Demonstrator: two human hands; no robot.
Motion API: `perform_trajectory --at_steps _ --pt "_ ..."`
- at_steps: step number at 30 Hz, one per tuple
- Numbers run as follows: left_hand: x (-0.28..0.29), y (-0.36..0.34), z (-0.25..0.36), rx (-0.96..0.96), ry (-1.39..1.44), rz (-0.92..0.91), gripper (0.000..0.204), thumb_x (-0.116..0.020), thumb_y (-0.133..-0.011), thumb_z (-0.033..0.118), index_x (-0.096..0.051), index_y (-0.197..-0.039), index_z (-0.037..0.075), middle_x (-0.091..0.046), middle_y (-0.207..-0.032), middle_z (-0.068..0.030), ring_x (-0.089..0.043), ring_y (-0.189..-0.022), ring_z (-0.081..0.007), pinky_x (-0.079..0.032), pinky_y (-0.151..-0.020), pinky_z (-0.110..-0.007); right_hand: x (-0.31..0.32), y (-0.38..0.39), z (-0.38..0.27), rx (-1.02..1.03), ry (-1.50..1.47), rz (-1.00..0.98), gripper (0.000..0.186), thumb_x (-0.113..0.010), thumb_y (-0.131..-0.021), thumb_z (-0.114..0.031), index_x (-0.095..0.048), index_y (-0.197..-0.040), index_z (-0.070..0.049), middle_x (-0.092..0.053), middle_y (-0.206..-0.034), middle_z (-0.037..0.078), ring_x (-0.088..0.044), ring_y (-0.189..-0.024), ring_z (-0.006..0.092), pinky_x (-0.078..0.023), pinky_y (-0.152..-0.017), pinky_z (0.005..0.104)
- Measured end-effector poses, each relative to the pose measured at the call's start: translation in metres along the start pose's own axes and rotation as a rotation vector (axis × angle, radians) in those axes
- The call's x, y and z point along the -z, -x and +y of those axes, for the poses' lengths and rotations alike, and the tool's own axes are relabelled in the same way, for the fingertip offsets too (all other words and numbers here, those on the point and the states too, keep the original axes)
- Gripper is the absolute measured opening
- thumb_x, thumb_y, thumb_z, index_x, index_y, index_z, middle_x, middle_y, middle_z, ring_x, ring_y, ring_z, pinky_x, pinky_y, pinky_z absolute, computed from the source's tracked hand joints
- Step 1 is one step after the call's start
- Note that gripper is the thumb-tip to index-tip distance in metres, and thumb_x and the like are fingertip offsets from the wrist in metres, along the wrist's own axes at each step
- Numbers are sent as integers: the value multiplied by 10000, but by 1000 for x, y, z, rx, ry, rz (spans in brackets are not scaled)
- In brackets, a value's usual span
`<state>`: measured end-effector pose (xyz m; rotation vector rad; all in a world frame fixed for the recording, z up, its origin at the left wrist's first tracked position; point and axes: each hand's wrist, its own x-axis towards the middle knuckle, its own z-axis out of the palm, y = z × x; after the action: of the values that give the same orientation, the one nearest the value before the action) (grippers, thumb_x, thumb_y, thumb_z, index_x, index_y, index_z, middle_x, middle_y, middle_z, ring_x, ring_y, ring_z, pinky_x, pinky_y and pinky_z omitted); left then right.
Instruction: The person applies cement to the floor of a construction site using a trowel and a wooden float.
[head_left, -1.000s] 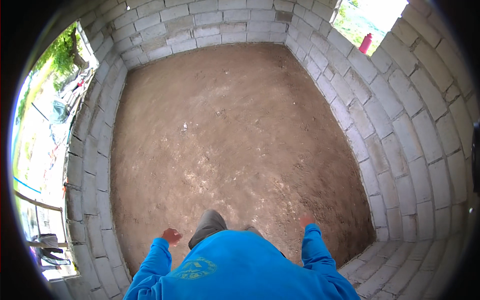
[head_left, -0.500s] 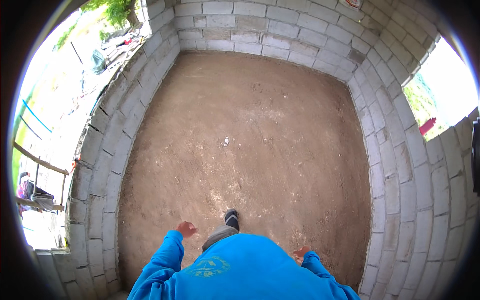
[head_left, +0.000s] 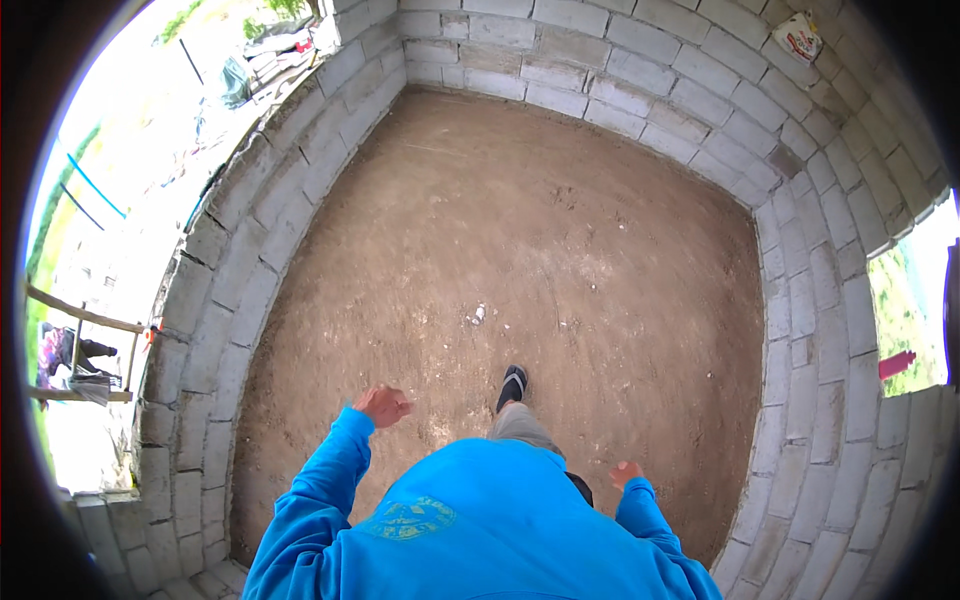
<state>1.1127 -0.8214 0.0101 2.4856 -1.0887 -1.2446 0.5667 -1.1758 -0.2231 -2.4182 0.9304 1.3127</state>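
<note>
My left hand (head_left: 385, 406) hangs over the dirt floor (head_left: 480, 240), ahead of its blue sleeve, its fingers loosely bent and a little apart. Nothing shows in it. On the other side, my right hand (head_left: 626, 473) is lower and nearer my body. It is small and blurred, and its fingers cannot be made out. Neither hand touches anything. Between them, beyond my blue shirt (head_left: 480, 520), a foot in a dark sandal (head_left: 512, 386) with pale straps is stretched forward.
Grey block walls rise at the left (head_left: 235, 300), far end (head_left: 570, 85) and right (head_left: 800, 340). The right wall has an opening with a red object (head_left: 897, 364) in it. Small pale debris (head_left: 478, 315) lies on the floor. A wooden pole frame (head_left: 85, 320) stands outside, left.
I have advanced over the floor, and the debris is closer. The view has turned slightly. A foot now shows farther forward, and both hands have risen in the picture.
</note>
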Motion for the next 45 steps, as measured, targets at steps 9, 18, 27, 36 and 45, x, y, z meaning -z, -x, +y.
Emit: perform_trajectory --at_steps 9,18,27,36,45 --pt "-18 -23 -37 323 102 -207 401 -554 -776 464 -670 -898 101 -661 -830 -100 -618 -811 -286 -478 -722 -384 281 -124 -33 -20 -661 239 232 -578 -742 -224 -616 -828 -12 -635 -776 155 -609 -716 239 -467 -627 370" --pt "118 -143 -24 501 645 -17 345 -548 -796 310 -648 -919 3 -641 -775 -95 -601 -695 -198 -481 -634 -313 533 -222 -86 204 -558 479 165 -598 -734 -197 -618 -774 -39 -640 -768 150 -617 -718 268 -484 -658 373" --pt "285 -289 -112 418 477 -60 323 -539 -858 276 -628 -1022 12 -649 -939 -139 -620 -831 -262 -492 -737 -373 604 -286 -140 -17 -546 178 239 -618 -725 -253 -650 -840 -46 -656 -850 143 -624 -786 262 -482 -716 373" --pt "557 -397 -161 327 376 283 303 -547 -855 269 -625 -989 9 -640 -967 -173 -614 -892 -307 -487 -755 -369 748 -376 -214 -86 -454 166 261 -586 -763 -221 -646 -915 -17 -654 -918 148 -620 -858 267 -478 -764 367" --pt "626 -455 -193 438 515 319 290 -571 -832 280 -637 -941 19 -645 -884 -179 -619 -873 -305 -483 -733 -387 974 -554 -301 85 -577 149 238 -590 -776 -224 -651 -875 -17 -659 -808 125 -634 -717 199 -500 -676 340"
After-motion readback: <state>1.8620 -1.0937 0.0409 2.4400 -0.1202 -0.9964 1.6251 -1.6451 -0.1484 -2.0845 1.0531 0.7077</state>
